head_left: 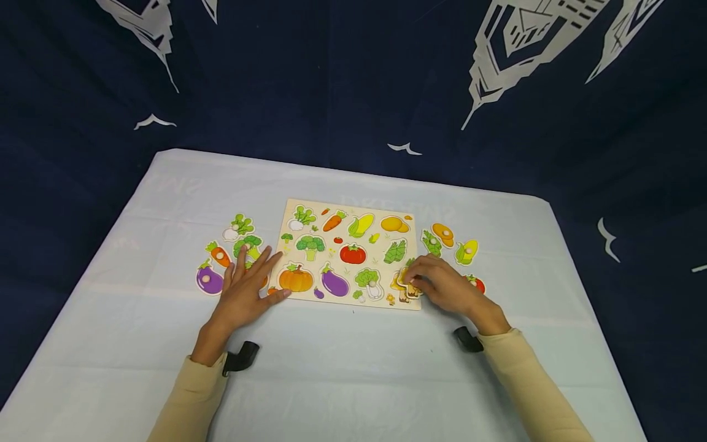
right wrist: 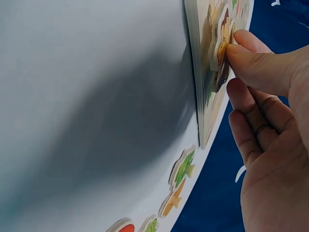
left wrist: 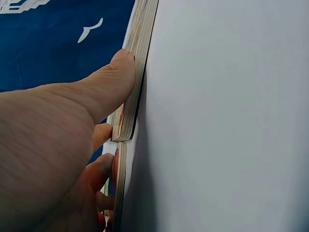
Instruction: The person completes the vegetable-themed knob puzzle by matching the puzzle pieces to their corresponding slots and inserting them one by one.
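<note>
A wooden vegetable puzzle board lies on the white table, with printed vegetables across its face. My left hand rests with fingers spread at the board's left side, the thumb against its lower-left edge. Over the lower-right corner, my right hand pinches a mushroom puzzle piece between thumb and forefinger. The piece sits tilted above the printed mushrooms, partly overlapping them; the right wrist view shows the other fingers loosely bent. Under and beside the left hand, a broccoli piece and an orange piece are partly covered.
Left of the board lie turnip, carrot and eggplant pieces. To the right are leafy green, potato, corn and tomato pieces. A dark blue patterned cloth hangs behind the table.
</note>
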A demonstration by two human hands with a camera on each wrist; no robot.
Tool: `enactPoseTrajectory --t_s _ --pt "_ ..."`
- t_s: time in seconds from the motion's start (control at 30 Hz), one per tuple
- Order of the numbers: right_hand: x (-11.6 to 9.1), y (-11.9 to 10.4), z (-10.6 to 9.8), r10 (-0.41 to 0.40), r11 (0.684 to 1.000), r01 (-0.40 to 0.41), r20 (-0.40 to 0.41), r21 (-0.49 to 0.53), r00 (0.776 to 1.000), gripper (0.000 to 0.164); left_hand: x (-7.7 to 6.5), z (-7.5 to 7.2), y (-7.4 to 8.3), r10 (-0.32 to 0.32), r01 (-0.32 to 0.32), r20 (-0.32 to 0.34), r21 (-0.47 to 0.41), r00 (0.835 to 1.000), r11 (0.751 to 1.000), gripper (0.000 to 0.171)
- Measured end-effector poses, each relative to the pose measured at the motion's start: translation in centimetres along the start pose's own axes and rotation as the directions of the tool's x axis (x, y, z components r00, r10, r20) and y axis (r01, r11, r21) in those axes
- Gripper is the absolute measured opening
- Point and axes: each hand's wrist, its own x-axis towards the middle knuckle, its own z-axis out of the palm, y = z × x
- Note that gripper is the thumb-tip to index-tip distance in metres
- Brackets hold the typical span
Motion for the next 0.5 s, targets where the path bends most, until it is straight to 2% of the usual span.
enactPoseTrajectory --t_s 0.5 --pt "0.35 -0.84 0.58 -0.014 1.0 0.015 0.049 -0.019 0.999 0.012 0.06 0.06 -0.03 -0.002 0.002 -0.003 0.006 1.0 1.0 0.082"
